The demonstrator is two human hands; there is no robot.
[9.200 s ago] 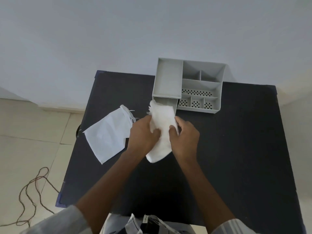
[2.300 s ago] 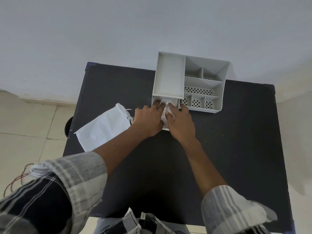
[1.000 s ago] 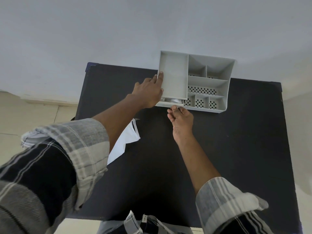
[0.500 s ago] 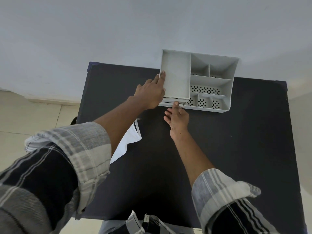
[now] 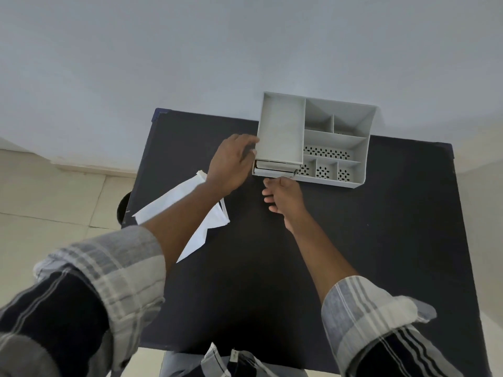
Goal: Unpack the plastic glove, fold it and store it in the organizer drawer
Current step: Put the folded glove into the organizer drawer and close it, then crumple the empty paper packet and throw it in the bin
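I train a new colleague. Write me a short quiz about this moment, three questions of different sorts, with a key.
1. True or false: the left hand rests against the left side of the grey organizer.
2. The drawer is: A) fully out, B) nearly shut, C) removed.
3. Fill in: the white pouch lies partly under the left ____.

Key: 1 true; 2 B; 3 forearm. The right hand holds nothing.
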